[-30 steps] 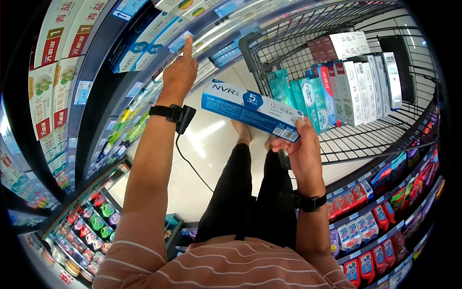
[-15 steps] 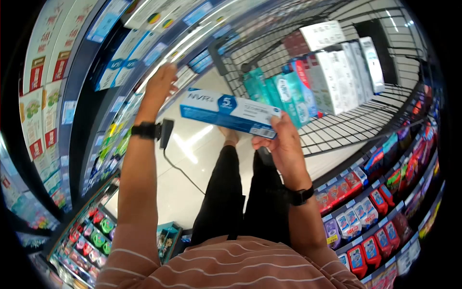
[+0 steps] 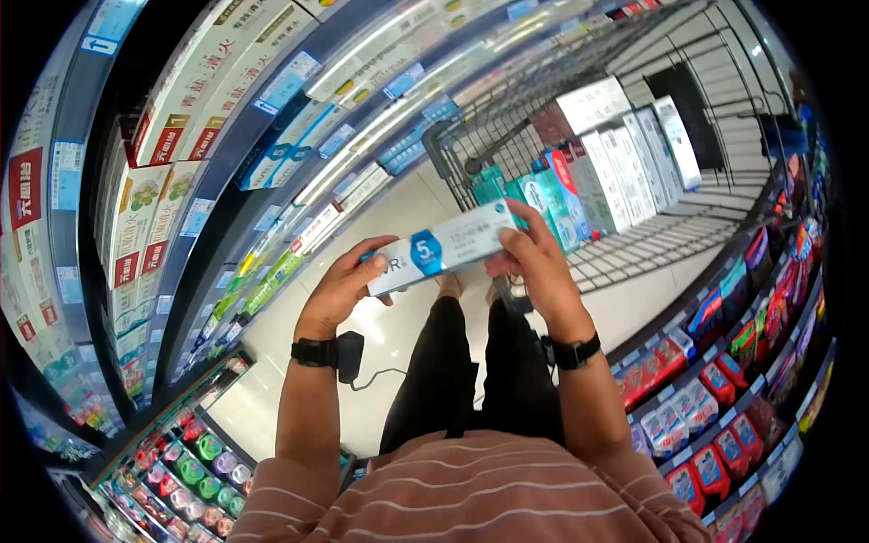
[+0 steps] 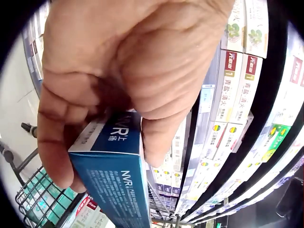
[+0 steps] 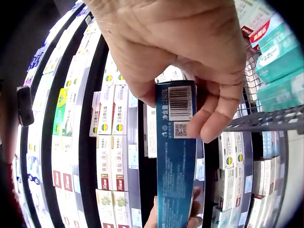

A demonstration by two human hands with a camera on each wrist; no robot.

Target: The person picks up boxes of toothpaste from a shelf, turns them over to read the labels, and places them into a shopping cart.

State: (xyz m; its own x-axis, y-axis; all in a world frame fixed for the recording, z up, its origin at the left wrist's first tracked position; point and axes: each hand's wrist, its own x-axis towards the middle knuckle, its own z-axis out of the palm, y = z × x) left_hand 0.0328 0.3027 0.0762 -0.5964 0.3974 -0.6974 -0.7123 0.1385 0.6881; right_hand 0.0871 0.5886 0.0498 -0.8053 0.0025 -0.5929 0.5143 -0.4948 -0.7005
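A long white-and-blue toothpaste box marked NVR is held between both hands, in front of the body in the head view. The left hand grips its left end, thumb on the white face. At the other end the right hand pinches the box between thumb and fingers. The left wrist view shows the box's blue side below the left hand's fingers. In the right wrist view, a barcode is visible near the end the right hand holds.
A wire shopping cart stands ahead to the right, holding teal packs and several white boxes. Shelves of toothpaste boxes line the left. Red packs fill shelves at right. Stacked colourful containers sit lower left.
The left hand, earlier pointing at the shelf, has drawn back and taken hold of the box's left end. The box has turned so its right end sits higher, with more white face showing.
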